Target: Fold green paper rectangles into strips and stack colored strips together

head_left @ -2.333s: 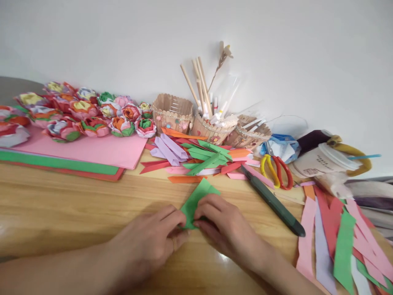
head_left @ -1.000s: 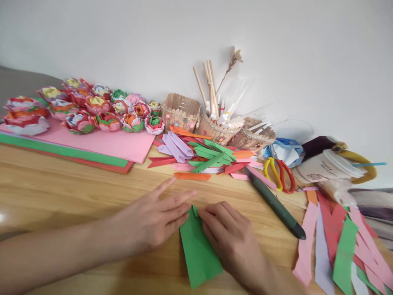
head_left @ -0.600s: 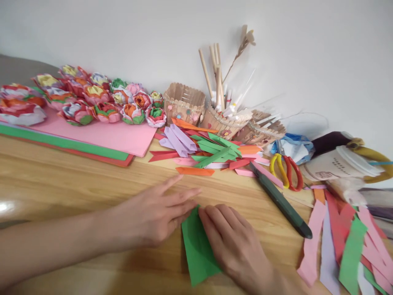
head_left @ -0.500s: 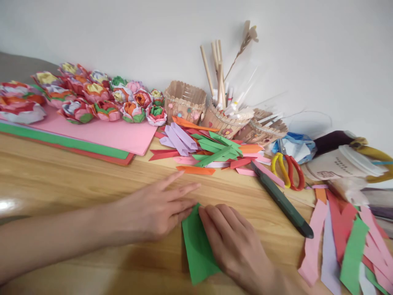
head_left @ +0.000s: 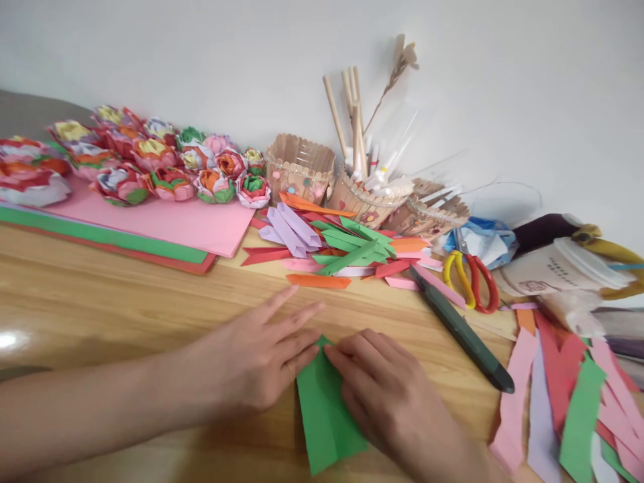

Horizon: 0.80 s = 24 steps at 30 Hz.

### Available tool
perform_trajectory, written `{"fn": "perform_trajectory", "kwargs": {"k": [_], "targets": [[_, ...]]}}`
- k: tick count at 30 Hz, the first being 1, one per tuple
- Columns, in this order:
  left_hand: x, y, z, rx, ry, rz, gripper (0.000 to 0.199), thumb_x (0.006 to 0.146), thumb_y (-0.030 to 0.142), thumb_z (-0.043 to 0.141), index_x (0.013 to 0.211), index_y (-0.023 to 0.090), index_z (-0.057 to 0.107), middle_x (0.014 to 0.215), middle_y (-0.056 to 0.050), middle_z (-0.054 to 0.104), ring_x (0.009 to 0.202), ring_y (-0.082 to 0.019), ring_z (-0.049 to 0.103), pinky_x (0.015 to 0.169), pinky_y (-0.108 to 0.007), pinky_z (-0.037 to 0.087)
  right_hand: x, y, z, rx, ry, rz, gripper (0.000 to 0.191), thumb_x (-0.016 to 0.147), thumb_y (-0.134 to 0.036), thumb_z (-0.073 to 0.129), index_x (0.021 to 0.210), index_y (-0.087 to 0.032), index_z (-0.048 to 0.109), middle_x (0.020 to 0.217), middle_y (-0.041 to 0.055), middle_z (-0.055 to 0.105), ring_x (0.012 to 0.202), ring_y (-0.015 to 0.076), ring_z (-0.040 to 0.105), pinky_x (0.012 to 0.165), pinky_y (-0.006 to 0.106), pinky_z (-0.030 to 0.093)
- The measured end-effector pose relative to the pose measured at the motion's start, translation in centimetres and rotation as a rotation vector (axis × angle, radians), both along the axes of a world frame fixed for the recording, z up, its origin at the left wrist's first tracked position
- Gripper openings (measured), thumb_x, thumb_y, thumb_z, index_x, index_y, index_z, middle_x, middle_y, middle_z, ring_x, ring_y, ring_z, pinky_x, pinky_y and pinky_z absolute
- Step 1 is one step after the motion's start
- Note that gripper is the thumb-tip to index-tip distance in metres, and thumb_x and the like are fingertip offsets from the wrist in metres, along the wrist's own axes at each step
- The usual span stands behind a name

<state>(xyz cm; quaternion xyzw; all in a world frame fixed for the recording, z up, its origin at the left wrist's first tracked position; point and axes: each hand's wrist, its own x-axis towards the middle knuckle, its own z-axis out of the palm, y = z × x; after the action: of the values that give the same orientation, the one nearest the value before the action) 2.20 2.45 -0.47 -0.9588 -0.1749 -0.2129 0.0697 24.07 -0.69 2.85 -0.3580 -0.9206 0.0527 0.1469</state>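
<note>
A green paper piece lies on the wooden table between my hands, its narrow end pointing away from me. My left hand rests flat on the table with fingers spread, its lower fingertips at the paper's upper left edge. The curled fingers of my right hand press on the paper's right side, the index fingertip near the top corner; part of the paper is hidden under this hand. Past my hands lies a pile of folded paper strips in green, purple, red, orange and pink.
Paper flowers stand on stacked coloured sheets at the left. Decorated baskets line the wall. A dark cutter, scissors, a white cup and loose paper strips are at the right.
My right hand's fingers have shifted slightly on the green paper, and more of its lower right part shows. My left hand stays spread at its edge.
</note>
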Motion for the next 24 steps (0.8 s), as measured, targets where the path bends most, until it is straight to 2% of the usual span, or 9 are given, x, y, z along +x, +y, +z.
{"fn": "perform_trajectory", "kwargs": {"k": [3,6,10,14,17,19,20,22,24], "targets": [[0.2,-0.1,0.0,0.013,0.018,-0.011,0.026,0.093,0.020,0.049,0.112,0.010,0.063,0.121,-0.009,0.065,0.128,-0.029,0.043,0.115,-0.055,0.010,0.5,0.2,0.1,-0.080,0.041,-0.030,0.027,0.091,-0.008,0.040,0.108,-0.010,0.060,0.091,0.0096,0.061,0.080,0.0189,0.053,0.066,0.031,0.049],[0.2,-0.1,0.3,0.014,0.015,-0.003,0.026,0.093,0.020,0.049,0.111,0.010,0.064,0.119,-0.009,0.065,0.128,-0.029,0.044,0.114,-0.054,0.011,0.8,0.5,0.3,-0.111,-0.065,-0.021,0.030,0.090,-0.010,0.046,0.116,-0.013,0.058,0.098,0.0097,0.061,0.088,0.0212,0.053,0.073,0.035,0.050],[0.1,-0.3,0.6,-0.010,0.034,0.034,0.025,0.092,0.021,0.052,0.113,0.014,0.064,0.119,-0.007,0.066,0.129,-0.030,0.042,0.112,-0.055,0.016,2.2,1.0,1.2,-0.164,-0.108,0.041,0.030,0.087,-0.009,0.047,0.112,-0.018,0.060,0.103,0.0083,0.062,0.094,0.0232,0.052,0.080,0.041,0.047],[-0.2,0.2,0.3,-0.047,0.026,0.003,0.024,0.094,0.021,0.050,0.114,0.014,0.062,0.121,-0.004,0.065,0.130,-0.028,0.042,0.115,-0.053,0.005,3.8,0.9,2.9,-0.284,-0.012,0.063,0.032,0.085,-0.002,0.040,0.090,-0.022,0.064,0.094,0.0048,0.062,0.084,0.0175,0.056,0.073,0.034,0.046],[-0.6,1.1,0.0,-0.092,-0.032,-0.045,0.023,0.097,0.021,0.046,0.113,0.018,0.062,0.122,0.001,0.064,0.131,-0.023,0.041,0.116,-0.049,-0.002,3.7,0.4,3.6,-0.426,0.003,0.071,0.023,0.085,-0.007,0.051,0.096,-0.023,0.063,0.096,0.0040,0.059,0.081,0.0142,0.057,0.067,0.026,0.046],[-0.9,1.6,0.0,-0.129,-0.057,-0.055,0.025,0.099,0.021,0.041,0.111,0.022,0.063,0.122,0.003,0.064,0.132,-0.020,0.040,0.116,-0.048,-0.002,2.9,0.0,3.2,-0.490,0.004,0.117,0.017,0.085,-0.012,0.057,0.094,-0.024,0.063,0.093,0.0018,0.060,0.079,0.0122,0.058,0.064,0.022,0.045],[-0.9,1.7,0.1,-0.131,-0.065,-0.051,0.027,0.100,0.021,0.038,0.110,0.023,0.063,0.122,0.002,0.064,0.132,-0.020,0.040,0.116,-0.049,-0.001,2.4,-0.1,2.8,-0.474,0.018,0.134,0.013,0.087,-0.013,0.056,0.089,-0.023,0.064,0.088,0.0006,0.061,0.075,0.0111,0.058,0.062,0.021,0.044],[-0.9,1.4,0.5,-0.111,-0.081,-0.021,0.030,0.101,0.021,0.034,0.112,0.021,0.062,0.124,-0.001,0.063,0.131,-0.019,0.041,0.116,-0.050,0.004,1.5,-0.3,1.9,-0.374,0.060,0.118,0.019,0.091,-0.012,0.051,0.080,-0.020,0.064,0.080,0.0002,0.060,0.070,0.0104,0.056,0.060,0.022,0.041],[-0.7,0.8,1.0,-0.076,-0.134,-0.004,0.030,0.101,0.021,0.035,0.111,0.019,0.063,0.121,-0.002,0.065,0.127,-0.018,0.046,0.116,-0.046,0.013,0.9,-0.3,1.0,-0.237,0.083,0.068,0.021,0.092,-0.013,0.046,0.081,-0.018,0.063,0.078,0.0017,0.060,0.068,0.0116,0.054,0.059,0.023,0.040]]}}
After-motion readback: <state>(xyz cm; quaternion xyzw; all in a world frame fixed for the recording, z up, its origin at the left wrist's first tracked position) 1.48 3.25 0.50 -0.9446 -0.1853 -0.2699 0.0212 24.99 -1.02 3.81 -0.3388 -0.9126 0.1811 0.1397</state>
